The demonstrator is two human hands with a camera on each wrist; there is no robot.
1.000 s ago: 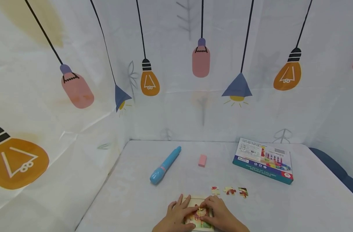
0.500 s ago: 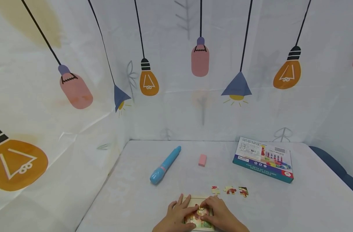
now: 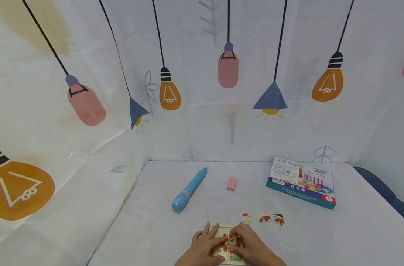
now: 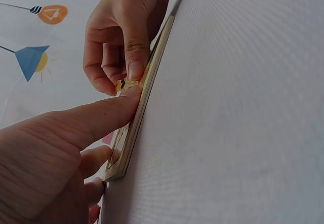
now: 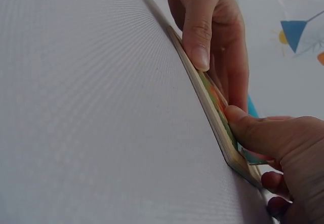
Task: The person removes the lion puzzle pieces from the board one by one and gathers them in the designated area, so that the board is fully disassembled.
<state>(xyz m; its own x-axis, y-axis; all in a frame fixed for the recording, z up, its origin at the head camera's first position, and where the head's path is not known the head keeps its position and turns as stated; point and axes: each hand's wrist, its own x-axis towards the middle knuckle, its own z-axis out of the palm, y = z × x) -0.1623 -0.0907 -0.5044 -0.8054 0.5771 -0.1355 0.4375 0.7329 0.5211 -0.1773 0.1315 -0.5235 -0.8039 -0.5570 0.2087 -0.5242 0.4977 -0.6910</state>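
Note:
A small wooden jigsaw puzzle in a pale frame [image 3: 225,225] lies at the table's near edge. My left hand [image 3: 202,248] rests across its left side, fingers spread and fairly straight, the index fingertip touching the puzzle's middle. With thumb and fingers my right hand [image 3: 252,244] pinches a yellow puzzle piece [image 4: 120,85] over the right half. In the left wrist view that piece appears slightly raised, partly hidden by fingertips. Just beyond the frame lie three loose pieces: a red-and-cream one [image 3: 246,218], a brown one [image 3: 263,218] and a darker one [image 3: 278,220].
Farther back on the white table [image 3: 149,229] lie a blue microphone-shaped toy [image 3: 189,190], a pink block [image 3: 231,183] and a boxed bead set [image 3: 301,183]. A cloth printed with lamps [image 3: 202,133] hangs behind. A dark blue chair [image 3: 378,184] stands at the right.
The right hand's fingertips have shifted slightly on the puzzle, and the yellow piece under them sits a little differently. The left hand holds its place.

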